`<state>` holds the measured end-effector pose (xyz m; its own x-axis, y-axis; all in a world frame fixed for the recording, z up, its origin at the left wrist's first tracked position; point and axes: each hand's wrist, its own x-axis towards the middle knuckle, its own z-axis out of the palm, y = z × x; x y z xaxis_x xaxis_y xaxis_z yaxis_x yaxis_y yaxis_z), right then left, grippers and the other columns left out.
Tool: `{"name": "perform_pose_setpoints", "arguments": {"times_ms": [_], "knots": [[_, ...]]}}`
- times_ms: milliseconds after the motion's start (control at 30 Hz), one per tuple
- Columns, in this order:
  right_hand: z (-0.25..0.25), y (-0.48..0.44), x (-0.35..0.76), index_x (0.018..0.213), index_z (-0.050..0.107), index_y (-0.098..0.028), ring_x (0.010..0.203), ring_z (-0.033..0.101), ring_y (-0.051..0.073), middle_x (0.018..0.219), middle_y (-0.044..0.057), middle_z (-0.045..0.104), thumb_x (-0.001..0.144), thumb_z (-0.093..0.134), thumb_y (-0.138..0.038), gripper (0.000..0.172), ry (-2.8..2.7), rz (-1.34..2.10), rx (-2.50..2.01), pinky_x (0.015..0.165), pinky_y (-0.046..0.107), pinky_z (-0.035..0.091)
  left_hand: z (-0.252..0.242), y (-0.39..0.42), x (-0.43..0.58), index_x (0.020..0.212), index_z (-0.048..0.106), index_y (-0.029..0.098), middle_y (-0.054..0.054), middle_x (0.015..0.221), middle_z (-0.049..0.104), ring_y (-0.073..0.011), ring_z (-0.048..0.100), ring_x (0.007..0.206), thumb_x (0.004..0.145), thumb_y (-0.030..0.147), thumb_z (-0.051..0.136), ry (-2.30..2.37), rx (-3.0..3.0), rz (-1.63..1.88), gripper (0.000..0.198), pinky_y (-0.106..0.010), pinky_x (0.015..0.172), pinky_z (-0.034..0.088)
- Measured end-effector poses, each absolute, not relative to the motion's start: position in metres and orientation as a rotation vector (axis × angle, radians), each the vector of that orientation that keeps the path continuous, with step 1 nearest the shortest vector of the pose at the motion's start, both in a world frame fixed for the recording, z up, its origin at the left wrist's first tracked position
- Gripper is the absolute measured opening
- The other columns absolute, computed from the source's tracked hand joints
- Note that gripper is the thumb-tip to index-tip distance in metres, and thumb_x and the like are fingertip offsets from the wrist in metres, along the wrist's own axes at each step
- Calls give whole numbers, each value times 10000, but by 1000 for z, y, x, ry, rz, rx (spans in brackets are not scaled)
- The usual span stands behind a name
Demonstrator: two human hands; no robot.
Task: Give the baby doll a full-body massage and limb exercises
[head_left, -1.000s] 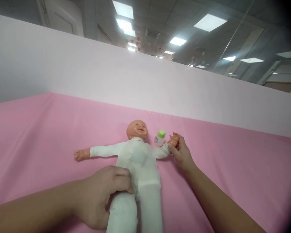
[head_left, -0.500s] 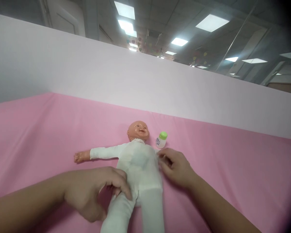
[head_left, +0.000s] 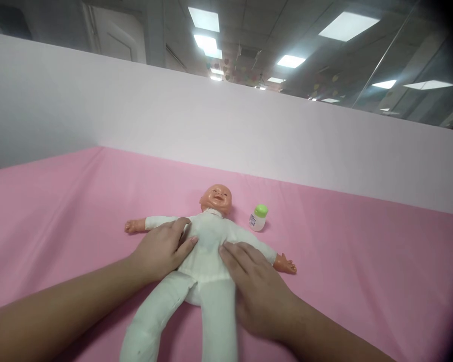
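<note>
A baby doll (head_left: 207,236) in a white bodysuit lies on its back on the pink sheet (head_left: 362,261), head away from me, arms spread out. My left hand (head_left: 162,249) rests flat on the doll's chest and left side, fingers stretched out. My right hand (head_left: 256,289) lies flat on the doll's belly and right side, fingers also extended. Neither hand grips anything. A small white bottle with a green cap (head_left: 258,217) stands right of the doll's head, apart from both hands.
A white panel (head_left: 136,115) rises behind the pink sheet along its far edge. Above it are ceiling lights and a glass partition. Pink cloth stretches wide to the left and right of the doll.
My left hand let go of the doll's leg and moved up onto its chest. My right hand released the doll's arm and settled flat on the belly. The doll's right arm now points down and outward.
</note>
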<state>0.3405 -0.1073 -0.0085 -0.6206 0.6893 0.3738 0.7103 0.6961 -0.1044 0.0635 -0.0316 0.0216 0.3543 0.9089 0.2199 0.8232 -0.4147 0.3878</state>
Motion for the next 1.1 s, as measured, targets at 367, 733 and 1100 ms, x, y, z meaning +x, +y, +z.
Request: {"name": "perform_pose_setpoints", "arguments": {"times_ms": [367, 733, 1100], "knots": [[-34, -124, 293, 1111, 709, -314, 1180, 618, 127, 1275, -88, 718, 1021, 548, -300, 184, -2426, -501, -251, 988, 279, 557, 23, -38, 65, 1377, 531, 199, -163, 1057, 716, -393, 683, 995, 1042, 627, 259, 1608, 2506, 416, 608, -494, 807, 474], [0, -123, 326, 1185, 623, -235, 1231, 651, 247, 1302, 84, 691, 946, 655, -227, 241, -2086, -337, -345, 1045, 434, 579, -22, -14, 46, 1669, 175, 182, -273, 1611, 346, -523, 267, 1501, 993, 713, 357, 1688, 2578, 451, 879, -677, 1144, 281], [-9, -81, 349, 1426, 562, -313, 1045, 593, 279, 1311, 122, 581, 850, 684, -97, 627, -2036, -396, -861, 835, 453, 568, -8, -27, 57, 1560, 411, 221, -174, 1699, 245, -384, 197, 1576, 1040, 327, 459, 1359, 2967, 698, 533, -589, 1233, 291]]}}
